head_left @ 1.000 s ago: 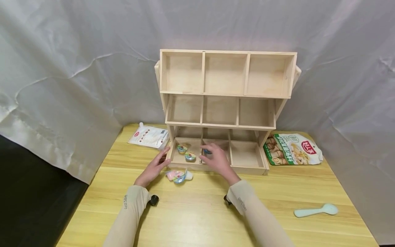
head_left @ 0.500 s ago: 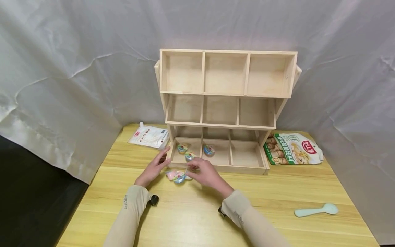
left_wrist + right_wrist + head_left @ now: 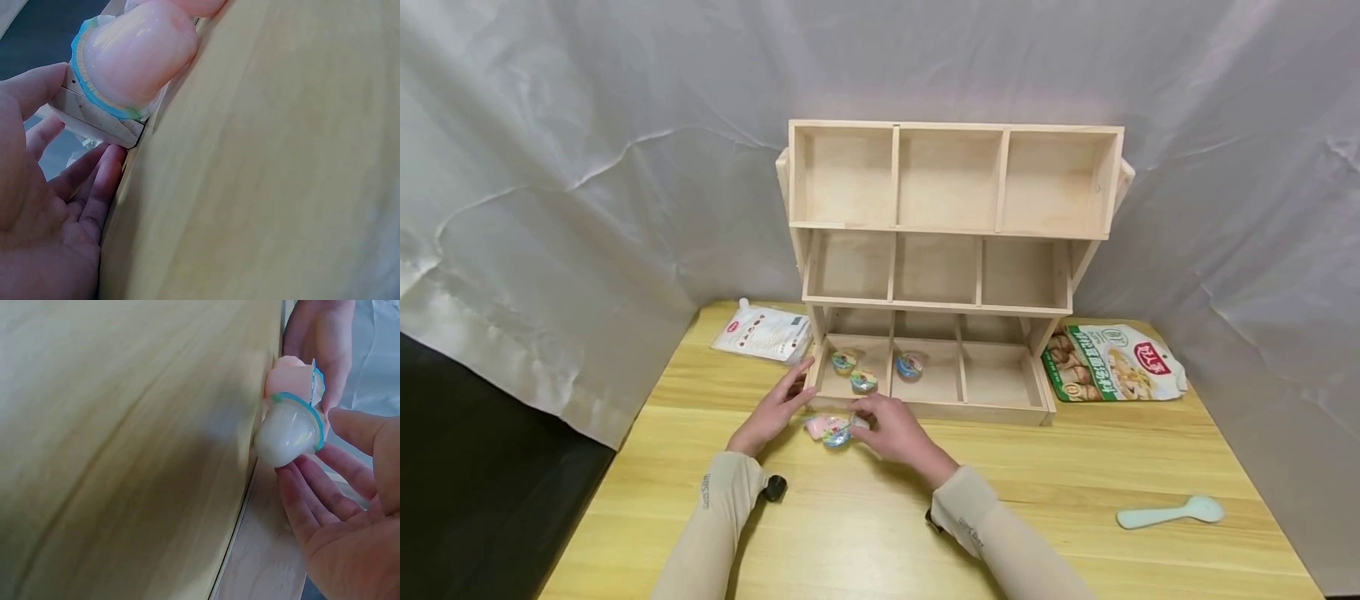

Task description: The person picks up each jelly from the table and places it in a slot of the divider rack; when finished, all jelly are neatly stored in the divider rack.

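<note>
In the head view my left hand (image 3: 772, 414) rests against the front left corner of the wooden rack (image 3: 925, 410). Beside it on the table lie pink jelly cups (image 3: 144, 56), lids on edge, close to the left thumb. My right hand (image 3: 891, 427) reaches over a white jelly cup (image 3: 284, 434) at the rack's front; its fingertips are right at the cup and the thumb stays just off the lid. Inside the bottom left compartment lie two jelly cups, one at the back (image 3: 843, 361), the other a jelly cup (image 3: 863, 382) nearer the front. The bottom middle compartment holds another jelly cup (image 3: 909, 365).
The rack's two upper tiers (image 3: 951, 223) rise behind, divided into compartments. Left of it lies a white packet (image 3: 763, 332) with a spout. To the right are a green and white mushroom bag (image 3: 1112, 362) and a pale green spoon (image 3: 1172, 511). Grey cloth (image 3: 587, 208) surrounds the table.
My right hand has let go of a jelly cup in the bottom middle compartment, then come left and toward me to the cups on the table. My left hand stays at the rack corner.
</note>
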The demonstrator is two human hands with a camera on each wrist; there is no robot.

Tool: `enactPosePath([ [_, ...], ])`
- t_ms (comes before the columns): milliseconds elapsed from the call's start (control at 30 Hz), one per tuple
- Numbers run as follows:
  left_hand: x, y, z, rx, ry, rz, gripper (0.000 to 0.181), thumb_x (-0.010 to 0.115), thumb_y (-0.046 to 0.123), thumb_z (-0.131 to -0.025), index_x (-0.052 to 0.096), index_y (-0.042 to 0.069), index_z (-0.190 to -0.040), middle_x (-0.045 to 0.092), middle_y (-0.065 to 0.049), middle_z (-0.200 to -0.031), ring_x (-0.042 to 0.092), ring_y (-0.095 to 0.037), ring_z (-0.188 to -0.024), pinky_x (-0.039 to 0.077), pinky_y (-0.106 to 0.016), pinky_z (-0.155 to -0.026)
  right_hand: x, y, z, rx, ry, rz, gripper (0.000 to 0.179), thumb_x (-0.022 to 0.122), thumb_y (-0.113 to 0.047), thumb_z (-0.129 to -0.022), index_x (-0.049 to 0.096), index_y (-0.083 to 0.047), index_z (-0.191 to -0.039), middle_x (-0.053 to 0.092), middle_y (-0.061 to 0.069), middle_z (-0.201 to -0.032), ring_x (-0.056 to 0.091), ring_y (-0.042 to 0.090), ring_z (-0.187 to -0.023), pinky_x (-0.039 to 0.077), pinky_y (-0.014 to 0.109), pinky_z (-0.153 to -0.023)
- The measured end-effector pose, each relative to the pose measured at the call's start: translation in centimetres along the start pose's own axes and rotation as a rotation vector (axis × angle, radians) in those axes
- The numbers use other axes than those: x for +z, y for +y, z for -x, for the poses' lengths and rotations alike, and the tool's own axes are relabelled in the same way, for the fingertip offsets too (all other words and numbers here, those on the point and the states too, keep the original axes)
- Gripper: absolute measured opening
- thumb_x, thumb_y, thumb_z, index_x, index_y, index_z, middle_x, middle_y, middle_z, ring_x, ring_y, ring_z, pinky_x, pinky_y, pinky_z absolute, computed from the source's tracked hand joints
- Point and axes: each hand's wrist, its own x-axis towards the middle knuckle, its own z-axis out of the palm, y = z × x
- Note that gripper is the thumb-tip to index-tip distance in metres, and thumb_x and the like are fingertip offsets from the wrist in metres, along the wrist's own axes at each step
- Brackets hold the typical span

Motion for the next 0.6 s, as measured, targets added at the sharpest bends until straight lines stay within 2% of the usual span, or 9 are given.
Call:
enactPosePath([
  [167, -0.05, 0.23, -0.02, 0.006, -0.002, -0.005, 0.063, 0.054, 0.040, -0.108, 0.026, 0.034, -0.165, 0.040, -0.023, -0.159, 0.042, -0.044, -0.145, 0.029, -0.065, -0.120, -0.05, 0.03, 0.09, -0.002, 0.000, 0.019, 0.033, 0.077, -0.021, -0.095, 0.074, -0.007, -0.124, 0.075, 0.005, -0.110, 0.070, 0.020, -0.099, 0.058, 0.034, -0.091],
  [400, -0.05, 0.36, -0.03, 0.006, 0.001, 0.000, 0.063, 0.054, 0.040, -0.108, 0.027, 0.035, -0.165, 0.040, -0.022, -0.159, 0.042, -0.043, -0.145, 0.029, -0.064, -0.121, 0.05, 0.01, 0.12, -0.001, 0.011, 0.033, 0.035, 0.084, -0.020, -0.089, 0.075, -0.007, -0.120, 0.075, 0.004, -0.108, 0.070, 0.020, -0.096, 0.057, 0.033, -0.088],
  [600, 0.00, 0.32, 0.00, 0.004, -0.007, 0.007, 0.064, 0.053, 0.036, -0.109, 0.024, 0.030, -0.166, 0.036, -0.025, -0.161, 0.039, -0.046, -0.146, 0.028, -0.065, -0.121, 0.19, -0.04, 0.17, -0.005, -0.002, 0.040, 0.039, 0.088, -0.019, -0.083, 0.075, -0.007, -0.118, 0.076, 0.006, -0.111, 0.071, 0.021, -0.096, 0.056, 0.035, -0.089],
])
